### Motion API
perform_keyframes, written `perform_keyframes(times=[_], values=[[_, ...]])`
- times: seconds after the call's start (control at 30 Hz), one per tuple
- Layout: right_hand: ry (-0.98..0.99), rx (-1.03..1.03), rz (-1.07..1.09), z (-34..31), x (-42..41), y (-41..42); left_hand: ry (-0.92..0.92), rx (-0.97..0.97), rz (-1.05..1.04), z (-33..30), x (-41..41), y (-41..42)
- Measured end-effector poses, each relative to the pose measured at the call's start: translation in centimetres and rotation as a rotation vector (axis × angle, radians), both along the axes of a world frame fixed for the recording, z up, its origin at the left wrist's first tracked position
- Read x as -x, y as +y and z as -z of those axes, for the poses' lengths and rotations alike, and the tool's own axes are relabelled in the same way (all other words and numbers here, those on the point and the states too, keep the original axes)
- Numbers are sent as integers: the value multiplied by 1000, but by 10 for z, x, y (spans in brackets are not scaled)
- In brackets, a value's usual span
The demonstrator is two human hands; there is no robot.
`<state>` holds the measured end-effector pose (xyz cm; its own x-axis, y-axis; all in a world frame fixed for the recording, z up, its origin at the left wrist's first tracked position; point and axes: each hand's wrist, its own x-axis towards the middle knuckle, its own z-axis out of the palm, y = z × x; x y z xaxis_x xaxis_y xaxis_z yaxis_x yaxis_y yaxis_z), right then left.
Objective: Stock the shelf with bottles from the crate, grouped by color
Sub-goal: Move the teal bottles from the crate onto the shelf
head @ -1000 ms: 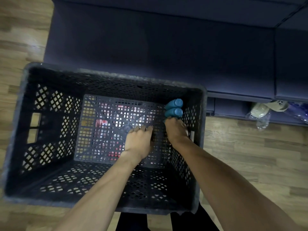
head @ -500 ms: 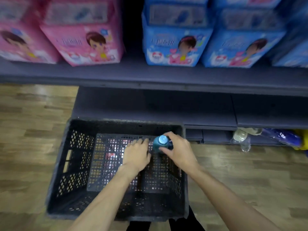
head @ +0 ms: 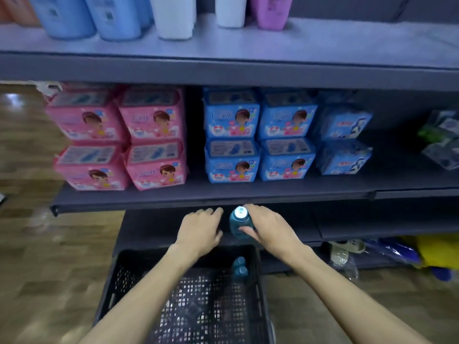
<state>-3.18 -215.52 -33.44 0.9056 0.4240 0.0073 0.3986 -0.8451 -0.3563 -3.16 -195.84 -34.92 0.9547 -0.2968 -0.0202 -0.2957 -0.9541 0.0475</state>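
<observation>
While the right hand (head: 267,228) was wrapped around a teal bottle (head: 239,223) above the crate (head: 258,294), presumably for shelving by colour, the left hand (head: 200,229) was held loosely curled and empty beside it.

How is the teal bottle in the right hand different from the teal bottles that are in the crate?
The held teal bottle is lifted above the black crate, in front of the shelf, while the crate bottles sit inside the crate at its far right corner. The right hand grips the held bottle; no hand touches the crate bottles. The left hand is beside it, holding nothing. All share the teal colour and rounded caps.
</observation>
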Motion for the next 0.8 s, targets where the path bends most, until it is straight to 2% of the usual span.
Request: perform_keyframes(times=[0.2, 0.47, 0.63, 0.8], values=[[-54, -28, 54, -72, -1, -5, -203, 58, 111, -68, -11, -1], [-241, -98, 11, -177, -9, -11, -472, 58, 220, -179, -23, 6], [-332, -125, -31, -259, -18, -17, -593, 25, 216, -247, -29, 10], [-396, -256, -73, -335, -30, -22, -709, 16, 216, -305, -46, 15]])
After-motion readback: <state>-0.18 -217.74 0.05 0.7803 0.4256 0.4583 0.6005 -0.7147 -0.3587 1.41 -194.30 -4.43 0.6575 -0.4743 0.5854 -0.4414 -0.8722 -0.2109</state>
